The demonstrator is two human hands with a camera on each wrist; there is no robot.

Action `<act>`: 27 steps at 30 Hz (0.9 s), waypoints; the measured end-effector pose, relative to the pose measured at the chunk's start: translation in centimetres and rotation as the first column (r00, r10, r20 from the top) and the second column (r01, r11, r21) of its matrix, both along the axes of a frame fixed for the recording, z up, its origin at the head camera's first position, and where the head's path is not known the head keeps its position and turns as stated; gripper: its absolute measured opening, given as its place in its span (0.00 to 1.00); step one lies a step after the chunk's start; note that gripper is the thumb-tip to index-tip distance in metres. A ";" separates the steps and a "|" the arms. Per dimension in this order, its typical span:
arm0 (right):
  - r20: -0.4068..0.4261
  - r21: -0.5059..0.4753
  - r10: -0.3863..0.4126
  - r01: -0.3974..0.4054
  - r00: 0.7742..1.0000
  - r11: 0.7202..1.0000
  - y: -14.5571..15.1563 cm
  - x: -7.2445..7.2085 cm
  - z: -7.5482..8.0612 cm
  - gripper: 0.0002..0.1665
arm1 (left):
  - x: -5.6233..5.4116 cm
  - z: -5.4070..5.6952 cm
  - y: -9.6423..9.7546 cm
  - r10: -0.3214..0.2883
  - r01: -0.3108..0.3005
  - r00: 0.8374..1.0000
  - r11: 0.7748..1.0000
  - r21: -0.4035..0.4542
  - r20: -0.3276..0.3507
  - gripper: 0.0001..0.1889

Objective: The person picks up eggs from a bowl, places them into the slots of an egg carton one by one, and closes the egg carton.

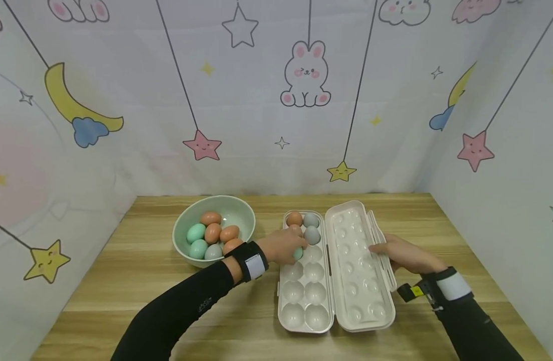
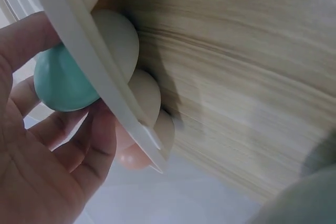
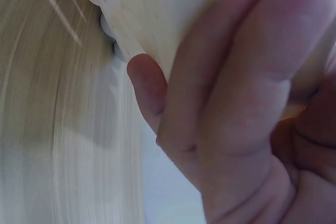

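A green egg [image 1: 298, 253] is pinched in the fingers of my left hand [image 1: 281, 246], at the left cell of the third row of the white egg carton [image 1: 316, 292]. In the left wrist view the green egg [image 2: 63, 80] is between thumb and fingers at the carton's rim. Behind it, brown eggs [image 1: 295, 218] fill the left cells of the far two rows and grey eggs [image 1: 312, 234] the right ones. The carton's lid [image 1: 358, 271] lies folded back to the right. My right hand [image 1: 404, 254] grips its right edge, thumb on top; the fingers [image 3: 194, 87] curl underneath.
A pale green bowl [image 1: 237, 213] stands left of the carton, holding several brown, green and grey eggs. My left forearm crosses in front of it. The wooden table [image 1: 123, 286] is bounded by printed cloth walls [image 1: 253, 100] at the back and both sides.
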State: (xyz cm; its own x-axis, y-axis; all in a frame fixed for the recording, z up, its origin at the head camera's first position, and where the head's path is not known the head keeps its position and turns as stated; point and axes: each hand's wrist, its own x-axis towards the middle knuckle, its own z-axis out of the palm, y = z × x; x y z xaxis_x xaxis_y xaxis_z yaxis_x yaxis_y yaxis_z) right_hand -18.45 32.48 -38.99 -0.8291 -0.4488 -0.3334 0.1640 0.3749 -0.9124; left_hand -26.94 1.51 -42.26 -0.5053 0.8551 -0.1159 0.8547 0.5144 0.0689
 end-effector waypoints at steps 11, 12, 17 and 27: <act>0.004 0.005 -0.008 0.008 1.000 1.000 -0.1 -0.1 0.0 0.37 | 0.2 0.3 0.1 0.017 -0.017 1.000 1.000 -0.011 -0.024 0.17; 0.003 0.006 -0.008 0.008 1.000 1.000 -0.1 0.0 0.0 0.37 | 0.3 0.4 0.0 0.015 -0.015 1.000 1.000 -0.007 -0.020 0.17; -0.003 0.010 -0.014 0.014 1.000 1.000 -0.1 0.0 0.0 0.38 | 0.0 1.3 -0.3 0.026 -0.028 0.999 0.999 0.029 0.042 0.15; -0.001 0.005 -0.004 0.004 1.000 1.000 -0.1 0.0 0.0 0.37 | -2.2 5.0 -2.9 0.056 -0.107 0.970 0.971 0.213 0.235 0.11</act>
